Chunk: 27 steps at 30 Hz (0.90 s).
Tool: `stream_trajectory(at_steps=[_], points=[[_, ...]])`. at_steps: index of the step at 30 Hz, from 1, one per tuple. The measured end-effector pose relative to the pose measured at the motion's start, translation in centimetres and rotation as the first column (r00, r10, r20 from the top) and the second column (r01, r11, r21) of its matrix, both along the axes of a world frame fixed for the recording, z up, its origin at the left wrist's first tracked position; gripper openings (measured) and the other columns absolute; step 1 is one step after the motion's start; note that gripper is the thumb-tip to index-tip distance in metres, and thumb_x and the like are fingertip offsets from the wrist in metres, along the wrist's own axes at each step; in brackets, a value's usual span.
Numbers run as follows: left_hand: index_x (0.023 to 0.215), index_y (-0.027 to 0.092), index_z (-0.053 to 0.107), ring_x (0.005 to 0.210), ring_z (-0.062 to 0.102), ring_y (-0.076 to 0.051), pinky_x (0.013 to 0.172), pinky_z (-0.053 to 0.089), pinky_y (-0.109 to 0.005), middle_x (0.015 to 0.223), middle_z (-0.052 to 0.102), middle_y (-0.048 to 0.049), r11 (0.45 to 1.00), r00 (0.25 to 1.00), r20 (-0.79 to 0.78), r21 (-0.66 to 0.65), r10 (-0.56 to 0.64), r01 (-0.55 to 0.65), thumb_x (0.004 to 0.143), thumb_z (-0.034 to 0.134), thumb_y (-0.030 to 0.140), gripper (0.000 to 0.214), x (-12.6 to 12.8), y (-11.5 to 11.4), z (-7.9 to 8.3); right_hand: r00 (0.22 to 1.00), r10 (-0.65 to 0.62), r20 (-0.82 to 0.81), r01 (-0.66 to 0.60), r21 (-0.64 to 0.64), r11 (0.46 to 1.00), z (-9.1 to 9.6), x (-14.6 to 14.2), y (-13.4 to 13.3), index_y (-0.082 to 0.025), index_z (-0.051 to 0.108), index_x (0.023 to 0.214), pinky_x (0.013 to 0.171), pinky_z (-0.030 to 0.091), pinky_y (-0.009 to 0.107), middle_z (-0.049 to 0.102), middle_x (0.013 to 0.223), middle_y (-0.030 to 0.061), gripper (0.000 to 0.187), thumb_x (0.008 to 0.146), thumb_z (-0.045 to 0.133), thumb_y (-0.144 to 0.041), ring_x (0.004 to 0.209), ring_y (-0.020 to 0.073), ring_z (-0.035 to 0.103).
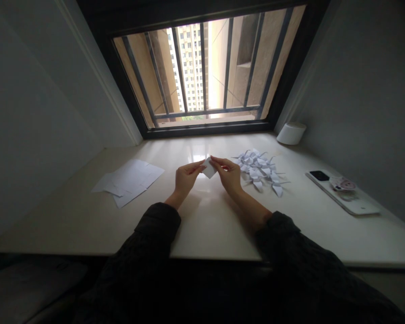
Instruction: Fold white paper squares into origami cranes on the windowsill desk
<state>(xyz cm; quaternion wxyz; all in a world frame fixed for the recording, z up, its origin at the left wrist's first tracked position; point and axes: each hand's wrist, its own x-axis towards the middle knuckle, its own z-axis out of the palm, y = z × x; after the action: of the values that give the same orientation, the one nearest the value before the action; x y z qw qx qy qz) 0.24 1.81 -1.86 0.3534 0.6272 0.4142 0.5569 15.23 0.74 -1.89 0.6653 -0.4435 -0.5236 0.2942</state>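
Observation:
A small diamond-shaped piece of folded white paper (209, 170) is held up between my two hands above the white tabletop. My left hand (188, 175) pinches its left corner between thumb and fingers. On the other side, my right hand (228, 172) grips the upper right edge with its fingertips. Just beyond my right hand lies a pile of folded white paper cranes (256, 167), with thin pointed necks and tails sticking out. Off to the left, several loose white paper sheets (135, 175) overlap one another flat on the surface.
A phone (346, 193) in a pale case with a round character grip lies at the right. Behind it, by the wall, stands a white cylindrical object (291, 133). A dark-framed barred window (205, 130) closes off the far side. The tabletop's front edge (216, 258) runs below my forearms.

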Motion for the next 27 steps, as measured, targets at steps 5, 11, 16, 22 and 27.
stream_trajectory(at_steps=[5, 11, 16, 22, 27], points=[[0.102, 0.021, 0.072, 0.084, 0.069, -0.022, 0.076, 0.054, -0.033, 0.094, 0.073, -0.0065, 0.999, 0.997, -0.065, 0.033, 0.032, -0.030, 0.071, 0.071, 0.040, 0.036, 0.10, -0.41, 0.33, 1.000, -0.010, 0.023, 0.010, -0.015, 1.000, 0.00, 0.06, 0.04, -0.025, 0.075, 0.092, 0.063, 0.045, 0.029, 0.074, 0.089, 0.0027, 0.024, 0.074, 0.067, -0.038, 0.075, 0.0179, 0.063], [0.107, 0.023, 0.070, 0.086, 0.069, -0.023, 0.076, 0.055, -0.033, 0.098, 0.073, -0.0065, 0.998, 0.993, -0.100, 0.039, 0.060, -0.056, 0.072, 0.071, 0.040, 0.039, 0.38, -0.76, 0.31, 0.999, -0.021, 0.039, 0.021, -0.014, 1.000, -0.02, 0.14, 0.13, -0.025, 0.075, 0.091, 0.061, 0.045, 0.028, 0.074, 0.089, 0.0027, 0.023, 0.074, 0.067, -0.039, 0.074, 0.0173, 0.063], [0.109, 0.025, 0.069, 0.086, 0.069, -0.023, 0.077, 0.053, -0.034, 0.099, 0.072, -0.0063, 0.996, 0.983, -0.170, 0.063, 0.074, -0.064, 0.072, 0.071, 0.041, 0.040, 0.07, -0.52, 0.02, 0.999, -0.021, 0.045, 0.023, -0.029, 0.999, -0.24, 0.15, 0.20, -0.026, 0.075, 0.091, 0.061, 0.045, 0.028, 0.074, 0.089, 0.0026, 0.023, 0.074, 0.067, -0.038, 0.073, 0.0174, 0.063], [0.107, 0.024, 0.069, 0.084, 0.068, -0.021, 0.078, 0.052, -0.032, 0.099, 0.072, -0.0051, 0.999, 0.996, -0.077, -0.025, -0.046, 0.044, 0.068, 0.075, 0.039, 0.043, -0.12, 0.10, -0.28, 0.997, -0.028, 0.077, 0.032, -0.056, 0.998, -0.29, 0.35, 0.34, -0.025, 0.075, 0.089, 0.061, 0.045, 0.028, 0.074, 0.088, 0.0029, 0.023, 0.074, 0.066, -0.039, 0.072, 0.0171, 0.063], [0.102, 0.020, 0.071, 0.068, 0.065, -0.017, 0.069, 0.052, -0.031, 0.083, 0.074, -0.0050, 0.991, 0.997, 0.072, -0.126, -0.035, 0.043, 0.064, 0.077, 0.037, 0.043, 0.07, 0.13, -0.22, 0.997, 0.013, 0.072, -0.005, -0.110, 0.994, -0.26, 0.30, 0.47, -0.022, 0.072, 0.101, 0.062, 0.046, 0.028, 0.072, 0.083, 0.0042, 0.037, 0.073, 0.066, -0.046, 0.071, 0.0164, 0.062]])
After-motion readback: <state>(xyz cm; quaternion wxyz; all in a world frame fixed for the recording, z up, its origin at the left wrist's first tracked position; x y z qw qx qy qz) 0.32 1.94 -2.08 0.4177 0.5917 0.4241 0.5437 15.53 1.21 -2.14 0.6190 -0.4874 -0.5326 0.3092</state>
